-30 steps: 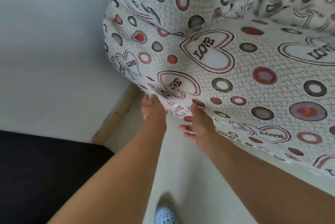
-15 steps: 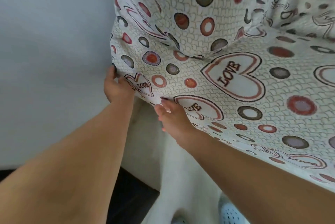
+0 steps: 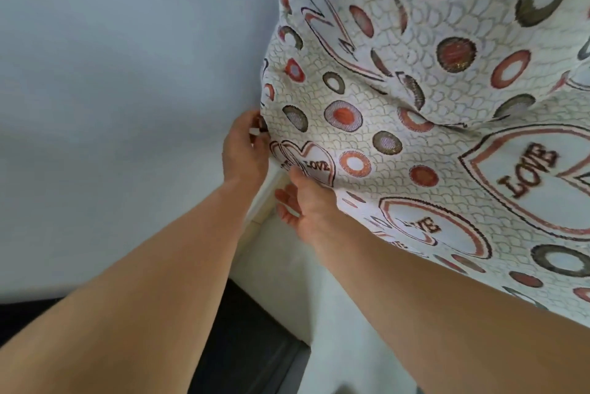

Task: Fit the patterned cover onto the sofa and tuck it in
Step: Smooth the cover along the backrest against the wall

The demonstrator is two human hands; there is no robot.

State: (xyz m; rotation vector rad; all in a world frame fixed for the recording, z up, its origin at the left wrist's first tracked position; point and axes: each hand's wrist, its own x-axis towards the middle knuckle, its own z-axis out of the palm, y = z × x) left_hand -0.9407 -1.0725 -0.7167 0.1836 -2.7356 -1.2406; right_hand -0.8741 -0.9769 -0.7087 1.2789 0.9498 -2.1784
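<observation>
Patterned cover (image 3: 415,125) draped over sofa corner by wall (image 3: 111,74). Left hand (image 3: 244,151) pinches its edge; right hand (image 3: 303,205) open beneath hem — uneven pull could bunch fabric.

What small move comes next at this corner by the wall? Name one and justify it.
Probably push the cover's edge back into the gap beside the wall. The left hand pinches the patterned cover at its corner edge, the right hand sits under the hem, and the fabric there hangs loose and bulging rather than tucked.
</observation>
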